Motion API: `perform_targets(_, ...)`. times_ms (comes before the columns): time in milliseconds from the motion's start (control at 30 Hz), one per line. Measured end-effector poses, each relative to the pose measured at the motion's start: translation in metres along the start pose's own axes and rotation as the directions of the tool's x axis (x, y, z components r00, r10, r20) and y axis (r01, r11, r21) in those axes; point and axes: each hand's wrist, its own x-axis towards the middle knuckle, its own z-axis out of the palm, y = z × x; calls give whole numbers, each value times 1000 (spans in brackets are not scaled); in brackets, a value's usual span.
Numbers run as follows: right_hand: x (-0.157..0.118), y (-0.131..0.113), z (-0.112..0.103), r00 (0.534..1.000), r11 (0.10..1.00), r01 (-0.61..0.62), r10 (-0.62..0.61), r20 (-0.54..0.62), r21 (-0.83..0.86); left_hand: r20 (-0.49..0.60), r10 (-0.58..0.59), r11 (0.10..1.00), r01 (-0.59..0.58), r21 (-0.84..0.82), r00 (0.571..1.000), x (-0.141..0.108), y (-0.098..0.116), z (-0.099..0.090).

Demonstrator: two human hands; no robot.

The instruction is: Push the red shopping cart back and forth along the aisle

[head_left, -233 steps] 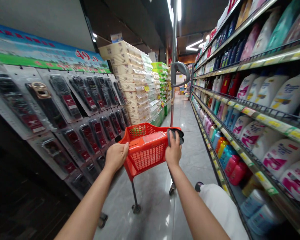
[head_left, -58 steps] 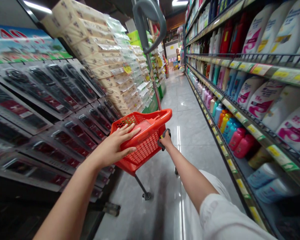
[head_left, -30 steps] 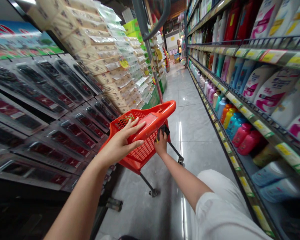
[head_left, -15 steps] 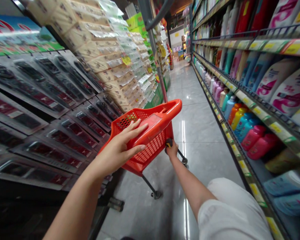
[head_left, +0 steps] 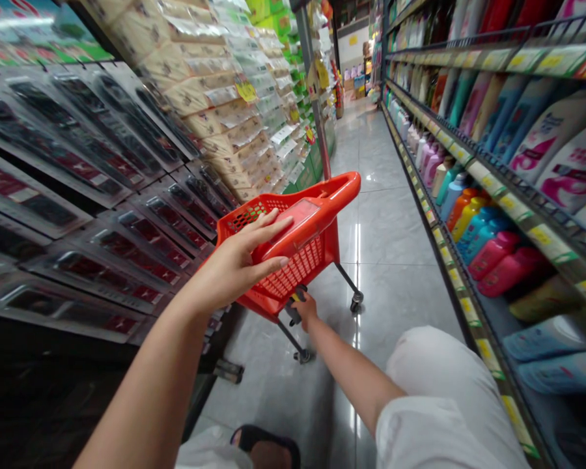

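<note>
A red plastic shopping cart with a perforated basket stands in front of me, its legs on small wheels. My left hand rests on the near rim of the basket, fingers stretched and spread, not wrapped round it. Low beneath the basket's near side, my right hand is closed round a black-and-grey handheld tool with a bit of yellow on it. The tool is small and partly covered by the fingers, so its exact kind is unclear.
Shelves of colourful bottles line the right side. Carded packages hang on the left, before stacked beige packs. A slanted metal post rises behind the cart. The tiled floor runs ahead; a sandalled foot shows below.
My right hand has moved left and down with the tool, from the basket's right corner to under its near side. The left hand stays on the rim. A foot has come into view.
</note>
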Motion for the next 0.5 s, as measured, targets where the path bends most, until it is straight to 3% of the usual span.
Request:
perform_targets(100,37,-37,-20,985,993,22,-3,-171,114,0,3,1000,-3,-15,1000,0,-1,0)
perform_targets(200,69,-73,-37,970,978,120,-79,-229,172,-6,5,999,-5,-37,1000,1,-2,1)
perform_targets(400,87,-147,-25,968,958,239,-222,-114,161,-3,0,997,0,-74,1000,3,1,0)
perform_targets(500,77,-191,-11,909,908,416,-414,-48,54,-17,4,995,-6,-100,1000,5,2,0)
